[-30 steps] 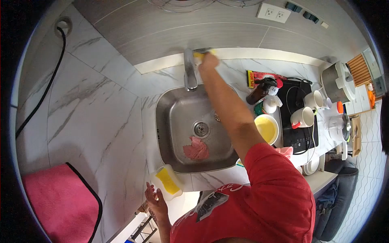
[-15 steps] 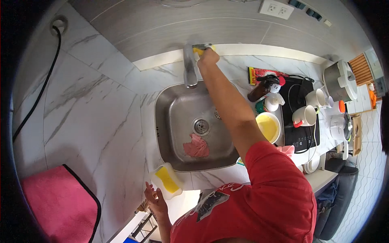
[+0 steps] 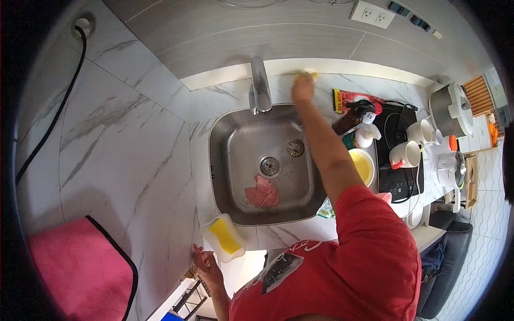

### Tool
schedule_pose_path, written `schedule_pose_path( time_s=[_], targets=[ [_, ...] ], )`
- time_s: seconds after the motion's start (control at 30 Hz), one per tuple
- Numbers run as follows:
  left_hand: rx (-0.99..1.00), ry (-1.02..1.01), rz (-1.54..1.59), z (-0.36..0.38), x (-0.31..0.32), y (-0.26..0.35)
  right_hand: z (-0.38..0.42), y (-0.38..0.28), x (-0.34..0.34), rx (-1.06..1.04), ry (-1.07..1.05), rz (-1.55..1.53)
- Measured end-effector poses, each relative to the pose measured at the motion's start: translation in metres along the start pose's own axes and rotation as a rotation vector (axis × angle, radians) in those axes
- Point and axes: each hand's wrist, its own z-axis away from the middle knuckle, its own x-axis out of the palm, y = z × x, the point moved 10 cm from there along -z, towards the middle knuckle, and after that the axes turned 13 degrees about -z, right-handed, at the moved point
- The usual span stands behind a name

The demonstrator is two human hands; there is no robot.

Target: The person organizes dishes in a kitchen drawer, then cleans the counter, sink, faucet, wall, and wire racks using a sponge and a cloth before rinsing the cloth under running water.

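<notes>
Against the base of the back wall, right of the faucet (image 3: 260, 88), my right hand (image 3: 303, 90) presses a yellow sponge (image 3: 313, 76), mostly hidden by the fingers, to the counter edge. My left hand (image 3: 208, 267) hangs at the counter's front edge, fingers apart and holding nothing. Just beside it lies a white block with a yellow middle (image 3: 225, 236), like a large sponge. In the steel sink (image 3: 235, 144) a crumpled pink cloth (image 3: 263, 191) lies below the drain (image 3: 269, 166), and a round strainer (image 3: 295, 148) sits to the drain's upper right.
Right of the sink stand a spray bottle (image 3: 349, 122), a white-topped bottle (image 3: 365, 137) and a yellow-lined bowl (image 3: 362, 166). Mugs (image 3: 405, 154) rest on a black cooktop (image 3: 397, 184), with a rice cooker (image 3: 450, 109) behind. A pink mat (image 3: 80, 273) lies at left.
My right hand has moved right along the wall base with the yellow sponge, from behind the faucet to its right side. My left hand has barely moved. The strainer is now uncovered.
</notes>
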Motion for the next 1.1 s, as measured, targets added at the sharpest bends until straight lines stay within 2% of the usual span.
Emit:
schedule_pose_path(
  time_s=[0.03,0.1,0.13,0.2,0.27,0.3,0.33,0.37,0.43,0.5,0.57,0.6,0.63,0.7,0.73,0.83,0.93,1.0,1.07,1.1],
  targets=[
    [0.005,-0.010,-0.016,-0.001,0.001,0.003,0.004,-0.014,0.023,0.101,-0.171,-0.189],
    [-0.008,-0.038,0.002,-0.001,0.007,0.006,0.015,-0.076,0.028,-0.161,-0.172,-0.401],
    [-0.022,-0.043,0.017,-0.003,0.008,0.007,0.012,-0.077,0.017,-0.158,-0.169,-0.400],
    [-0.012,-0.040,0.021,-0.007,0.006,0.012,0.008,-0.069,0.000,-0.009,-0.263,-0.437],
    [-0.015,-0.032,0.034,-0.007,0.006,0.016,0.006,-0.034,-0.001,-0.049,-0.236,-0.110],
    [-0.042,-0.025,0.040,-0.006,0.004,0.013,0.006,-0.003,0.017,-0.155,-0.108,-0.029],
    [-0.073,-0.013,0.045,-0.004,0.000,0.006,0.006,0.038,0.032,-0.046,-0.047,0.044],
    [-0.084,-0.005,0.045,-0.002,-0.002,-0.003,-0.002,0.033,0.007,0.122,-0.348,0.135],
    [-0.038,-0.015,0.068,0.004,0.007,-0.009,0.004,0.011,0.012,-0.073,-0.045,0.281],
    [-0.010,-0.012,0.102,0.004,0.012,-0.001,0.000,-0.013,0.041,0.094,-0.281,-0.073],
    [-0.031,-0.042,0.088,0.004,0.019,0.005,0.001,-0.063,0.048,-0.108,-0.329,-0.192],
    [-0.026,-0.046,0.092,0.002,0.022,0.007,0.002,-0.065,0.049,-0.201,-0.279,-0.194],
    [-0.013,-0.042,0.080,-0.002,0.022,0.008,0.002,-0.052,0.044,-0.195,-0.275,-0.189],
    [-0.003,-0.036,0.060,-0.005,0.017,0.010,0.006,-0.016,0.019,-0.200,-0.142,0.065],
    [-0.015,-0.038,0.069,-0.005,0.011,0.013,0.003,0.014,0.005,0.025,-0.097,-0.101],
    [-0.025,-0.041,0.086,-0.004,0.013,0.007,0.006,0.007,-0.007,0.150,-0.190,-0.003],
    [-0.032,-0.009,0.079,-0.001,0.005,0.009,0.056,-0.054,0.000,-0.186,-0.173,-0.113],
    [-0.020,-0.008,0.091,0.001,0.006,0.011,0.086,-0.089,-0.033,-0.008,-0.224,-0.447],
    [-0.040,-0.018,0.090,0.001,0.005,0.009,0.116,-0.115,0.012,0.107,-0.430,-0.650],
    [-0.050,-0.034,0.092,0.001,0.007,0.009,0.120,-0.143,0.020,-0.127,-0.359,-0.576]
  ],
)
